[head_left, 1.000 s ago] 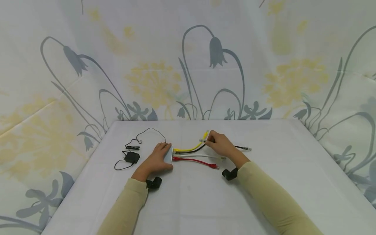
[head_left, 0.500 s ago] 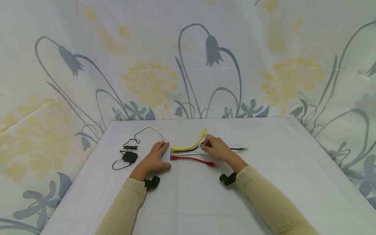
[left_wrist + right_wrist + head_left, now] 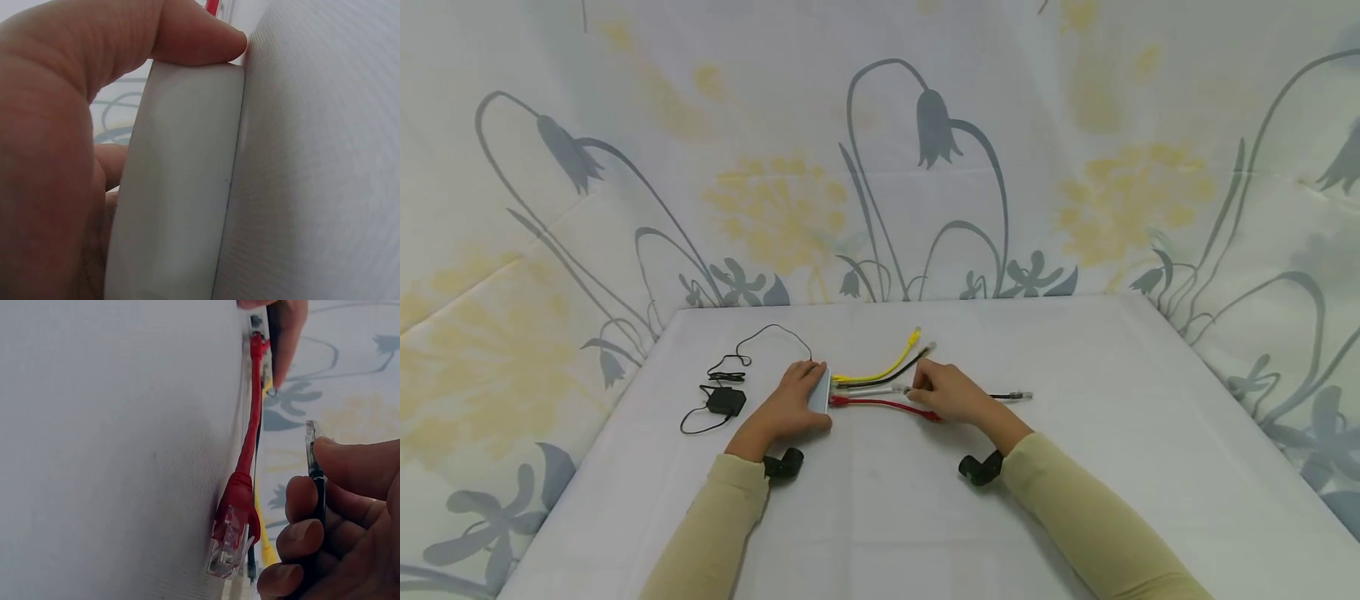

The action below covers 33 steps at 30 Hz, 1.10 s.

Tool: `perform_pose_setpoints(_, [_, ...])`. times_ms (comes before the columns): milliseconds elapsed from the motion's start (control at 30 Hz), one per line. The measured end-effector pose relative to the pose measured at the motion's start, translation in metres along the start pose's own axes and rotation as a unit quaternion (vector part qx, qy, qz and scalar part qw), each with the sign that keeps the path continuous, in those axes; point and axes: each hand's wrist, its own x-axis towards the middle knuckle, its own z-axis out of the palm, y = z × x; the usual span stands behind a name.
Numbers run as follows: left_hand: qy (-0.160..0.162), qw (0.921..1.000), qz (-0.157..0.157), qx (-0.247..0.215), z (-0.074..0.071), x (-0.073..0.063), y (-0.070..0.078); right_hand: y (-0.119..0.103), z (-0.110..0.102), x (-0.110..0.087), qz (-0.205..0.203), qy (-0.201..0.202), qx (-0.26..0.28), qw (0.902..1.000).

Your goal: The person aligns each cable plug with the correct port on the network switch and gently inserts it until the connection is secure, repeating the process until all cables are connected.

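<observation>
My left hand [image 3: 786, 417] grips a flat white box with ports, likely a network switch [image 3: 819, 392], on the table. In the left wrist view the thumb [image 3: 200, 34] presses the end of its white casing [image 3: 175, 181]. Between thumb and fingers, my right hand [image 3: 951, 393] pinches a short black network cable [image 3: 319, 494] just behind its clear plug [image 3: 310, 440]. The cable's other end [image 3: 1021, 395] sticks out to the right. The held plug is apart from the box's ports. Yellow [image 3: 891, 365], black [image 3: 887, 381], white [image 3: 868, 392] and red [image 3: 883, 404] network cables run from the box.
Left of the box lies a black power adapter [image 3: 726, 402], its thin cord [image 3: 772, 327] looping to the box's back. The red cable's loose plug [image 3: 228, 547] lies just below my right hand. A flower-patterned cloth [image 3: 880, 167] rises behind the white table [image 3: 880, 517].
My right hand has moved nearer to me with the black cable, from beside the yellow cable to above the red one. My left hand keeps its grip. The head view shifts slightly.
</observation>
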Motion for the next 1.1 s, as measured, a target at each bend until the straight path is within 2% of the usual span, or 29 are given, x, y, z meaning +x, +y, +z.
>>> perform_pose_setpoints(200, [0.001,1.0000,-0.001,0.000,0.001,0.000,-0.003,-0.004,0.007,-0.005,-0.019,-0.007,0.004,0.9998])
perform_pose_setpoints(600, [0.004,1.0000,-0.001,0.002,0.002,0.001,-0.005,-0.021,0.016,-0.015,-0.029,-0.010,-0.018,0.9994])
perform_pose_setpoints(1100, [0.004,0.9999,0.009,-0.001,0.001,0.001,-0.002,-0.030,0.035,-0.015,-0.051,-0.022,-0.031,0.9980])
